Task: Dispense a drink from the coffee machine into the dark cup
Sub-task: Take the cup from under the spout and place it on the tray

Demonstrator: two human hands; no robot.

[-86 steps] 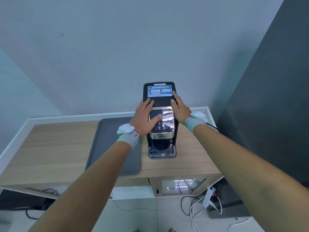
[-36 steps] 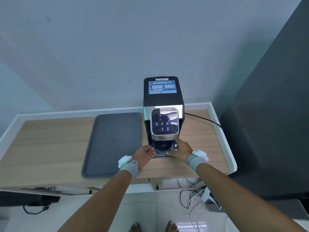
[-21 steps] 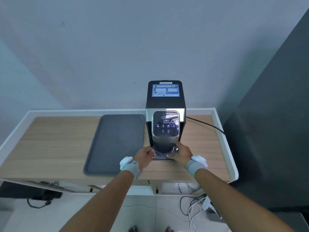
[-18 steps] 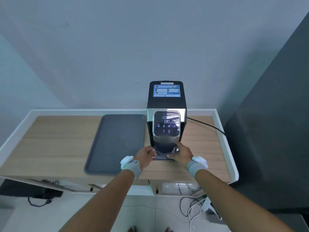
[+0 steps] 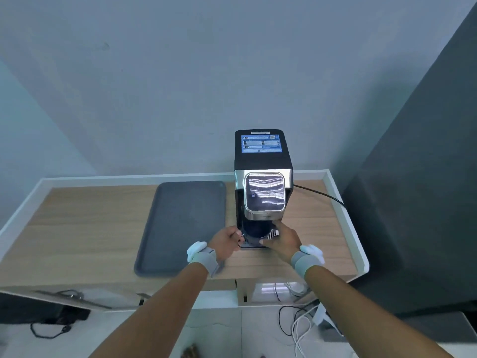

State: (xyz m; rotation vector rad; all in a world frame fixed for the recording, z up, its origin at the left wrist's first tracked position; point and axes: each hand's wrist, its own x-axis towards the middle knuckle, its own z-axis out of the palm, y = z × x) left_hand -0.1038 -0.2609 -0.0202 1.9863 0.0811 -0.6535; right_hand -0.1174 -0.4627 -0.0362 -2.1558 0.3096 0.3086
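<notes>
Wood-grain tabletop [image 5: 77, 223], both hands' fingers around round dark cup [image 5: 254, 229] under boxy machine [image 5: 263, 161].

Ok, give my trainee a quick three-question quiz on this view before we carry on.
1. True or false: the cup stands on the grey mat.
2. Which hand is at the cup's handle side? A) left hand B) right hand C) neither
3. Fill in: the power cord leaves the machine on its ____ side.

Key:
1. False: it sits under the machine's spout on the drip tray; the mat beside it is bare.
2. A: the left grip closes around the thin handle; the right hand steadies the other side.
3. Right.
</notes>
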